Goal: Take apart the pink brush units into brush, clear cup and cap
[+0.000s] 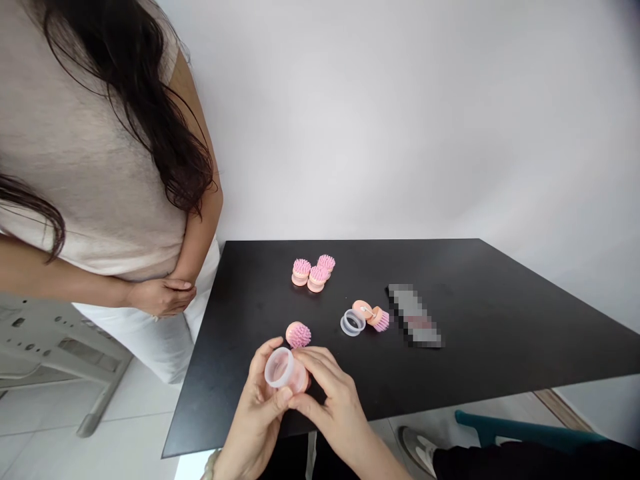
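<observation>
Head view, and we had the person's left hand [254,420] cupped up under a clear cup-shaped cap [280,368], fingers curled around it, while the right hand [336,400] came over the top, fingers bent and pinching at the cap's far end, where a peach-pink base [301,381] showed. Both hands were nearly closed and had hold of that one piece, low over the near edge of the black surface [505,320], held there, we judged, so that both could work on it at once. Just above them sat a lone pink bristled brush head [299,335]; farther off, three more pink heads [313,273] stood bunched together, apparently set aside as a group. Over to the right, a peach disc [362,309], a tipped brush head [379,319] and a clear ring [353,323] lay close together beside a pixelated packet [414,315] we couldn't read. On the left, a second person's hand [163,297] rested at their waist, off the surface.
</observation>
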Motion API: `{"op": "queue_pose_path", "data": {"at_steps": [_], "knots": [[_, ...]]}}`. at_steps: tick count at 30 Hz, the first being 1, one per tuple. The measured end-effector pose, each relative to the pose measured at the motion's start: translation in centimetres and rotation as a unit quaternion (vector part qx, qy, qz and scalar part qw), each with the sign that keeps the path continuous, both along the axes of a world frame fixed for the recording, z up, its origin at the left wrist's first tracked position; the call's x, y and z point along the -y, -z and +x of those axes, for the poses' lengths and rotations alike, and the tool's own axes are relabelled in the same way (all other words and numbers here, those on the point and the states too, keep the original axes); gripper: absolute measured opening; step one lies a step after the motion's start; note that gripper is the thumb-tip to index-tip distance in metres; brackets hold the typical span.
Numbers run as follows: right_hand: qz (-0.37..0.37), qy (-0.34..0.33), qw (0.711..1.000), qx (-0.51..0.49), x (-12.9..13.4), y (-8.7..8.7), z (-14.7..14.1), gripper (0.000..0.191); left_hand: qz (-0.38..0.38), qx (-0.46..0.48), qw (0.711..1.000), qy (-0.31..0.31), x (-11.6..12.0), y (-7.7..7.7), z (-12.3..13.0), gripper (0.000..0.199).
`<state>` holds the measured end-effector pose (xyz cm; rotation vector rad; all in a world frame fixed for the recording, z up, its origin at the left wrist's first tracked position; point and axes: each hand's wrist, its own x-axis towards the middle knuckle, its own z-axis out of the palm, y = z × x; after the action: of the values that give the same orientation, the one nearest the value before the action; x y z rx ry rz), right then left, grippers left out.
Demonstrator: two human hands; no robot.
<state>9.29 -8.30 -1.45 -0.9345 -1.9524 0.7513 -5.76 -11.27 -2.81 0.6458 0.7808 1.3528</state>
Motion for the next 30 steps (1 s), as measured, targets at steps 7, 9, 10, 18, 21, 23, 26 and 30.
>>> {"op": "queue_pose_path", "data": {"at_steps": [7,9,10,18,21,23,26,30], "knots": [[0.061,-0.031,0.997,0.025,0.1,1.1,-0.2,0.043,-0.009,-0.018,0.999,-0.026,0.4,0.2,-0.6,0.036],[0.061,-0.024,0.998,0.005,-0.3,1.0,0.2,0.04,-0.033,0.005,0.999,-0.033,0.0,0.1,-1.1,0.039],[0.061,-0.011,0.998,-0.002,-0.6,0.8,0.6,0.039,-0.039,0.001,0.999,-0.037,-0.2,0.0,-1.5,0.043],[0.019,0.007,0.994,0.112,-3.2,-1.8,1.6,0.046,0.113,-0.484,0.863,-0.093,-3.9,-0.7,-5.7,0.033],[0.07,-0.05,0.979,0.184,-3.7,-1.9,-0.2,0.048,0.152,-0.534,0.829,-0.062,-5.4,-0.3,-6.2,0.033],[0.101,-0.065,0.967,0.223,-4.1,-1.7,-1.3,0.05,0.163,-0.556,0.813,-0.047,-6.3,0.2,-6.3,0.035],[0.128,-0.063,0.96,0.242,-4.6,-1.5,-2.0,0.054,0.164,-0.579,0.798,-0.036,-7.1,1.0,-6.6,0.037],[0.124,-0.02,0.968,0.218,-5.6,-1.5,-0.9,0.048,0.167,-0.594,0.787,-0.014,-7.3,1.9,-6.9,0.047]]}}
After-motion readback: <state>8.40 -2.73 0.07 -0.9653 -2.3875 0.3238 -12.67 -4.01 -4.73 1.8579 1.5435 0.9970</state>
